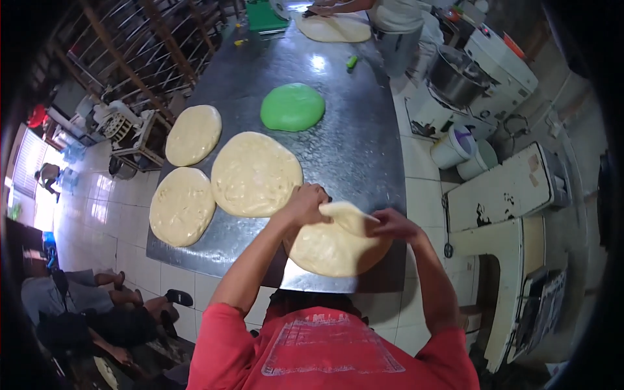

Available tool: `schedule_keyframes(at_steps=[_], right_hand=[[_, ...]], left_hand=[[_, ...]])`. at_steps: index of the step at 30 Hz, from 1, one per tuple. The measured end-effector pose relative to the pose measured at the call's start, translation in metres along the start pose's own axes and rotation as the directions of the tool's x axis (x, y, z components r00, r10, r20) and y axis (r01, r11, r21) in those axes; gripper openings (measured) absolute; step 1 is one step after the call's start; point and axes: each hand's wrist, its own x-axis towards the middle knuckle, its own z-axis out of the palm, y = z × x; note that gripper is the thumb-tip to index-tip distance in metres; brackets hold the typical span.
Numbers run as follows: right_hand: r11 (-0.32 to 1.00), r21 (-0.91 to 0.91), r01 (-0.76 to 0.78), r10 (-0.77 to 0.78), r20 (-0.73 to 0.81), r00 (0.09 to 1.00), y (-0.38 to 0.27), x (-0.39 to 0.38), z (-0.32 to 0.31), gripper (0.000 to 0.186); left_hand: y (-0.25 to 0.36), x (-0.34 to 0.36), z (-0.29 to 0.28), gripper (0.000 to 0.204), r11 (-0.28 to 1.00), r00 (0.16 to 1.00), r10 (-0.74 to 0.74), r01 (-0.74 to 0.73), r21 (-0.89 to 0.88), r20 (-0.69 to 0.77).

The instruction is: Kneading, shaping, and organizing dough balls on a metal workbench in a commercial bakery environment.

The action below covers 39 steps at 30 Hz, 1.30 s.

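Note:
A pale slab of dough (331, 250) lies at the near edge of the dark metal table (351, 149), in front of me. My left hand (309, 205) and my right hand (395, 225) grip its far edge, which is lifted and folds back toward me. The fingers of both hands curl round the dough and are partly hidden by it. Left of my left hand rests a large round of pale dough (257, 175). Two more pale rounds, a lower one (182, 208) and an upper one (194, 135), lie along the table's left side. Farther up sits a bright green dough round (292, 107).
At the far end a co-worker (396, 26) handles another flat dough piece (335, 28). A small green object (351, 62) lies near that end. Right of the table stand a mixer with a steel bowl (455, 75) and white buckets (453, 148). People sit at lower left.

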Motion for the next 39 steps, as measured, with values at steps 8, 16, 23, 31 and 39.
schedule_keyframes(at_steps=[8, 16, 23, 31, 39], right_hand=[[0.903, 0.310, 0.299, -0.267, -0.142, 0.953, -0.050, -0.039, 0.036, 0.039], [0.925, -0.124, 0.359, -0.369, -0.072, 0.926, -0.242, -0.084, 0.019, 0.041], [0.778, -0.342, 0.528, -0.627, -0.356, 0.693, -0.373, 0.095, -0.015, 0.028], [0.738, -0.497, 0.456, -0.674, -0.506, 0.539, -0.365, 0.310, -0.023, 0.034], [0.905, -0.040, 0.424, -0.328, -0.699, 0.635, -0.245, 0.268, 0.059, 0.021]], left_hand=[[0.042, -0.061, -0.042, 0.034, 0.923, 0.991, -0.134, 0.116, -0.368, -0.025], [0.070, -0.153, -0.206, 0.032, 0.764, 0.975, -0.197, 0.088, -0.639, -0.101], [-0.073, -0.109, -0.316, 0.034, 0.901, 0.761, -0.310, 0.043, -0.432, -0.570], [-0.259, -0.070, -0.329, 0.032, 0.985, 0.779, -0.173, 0.150, -0.088, -0.602], [-0.249, -0.155, -0.209, 0.031, 0.737, 0.583, -0.635, 0.257, -0.626, -0.508]])
